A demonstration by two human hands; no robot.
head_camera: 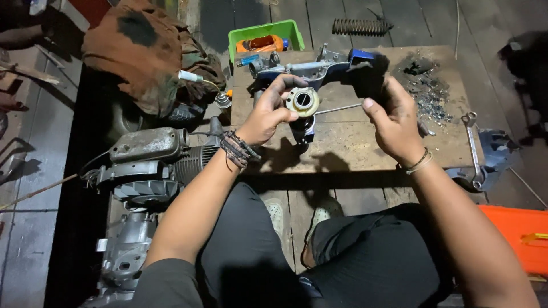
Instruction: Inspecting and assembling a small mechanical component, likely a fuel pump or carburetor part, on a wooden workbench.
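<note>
left hand [268,114] gripping round part [302,101], right hand [394,117] alongside

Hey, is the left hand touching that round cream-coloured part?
Touching. The head view shows the left hand with its fingers and thumb wrapped around the rim of the round cream-coloured part.

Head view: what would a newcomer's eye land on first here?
The left hand holds a round cream-coloured part over the wooden board, with the right hand beside it gripping something dark. A grey engine lies on the floor to the left.
</note>
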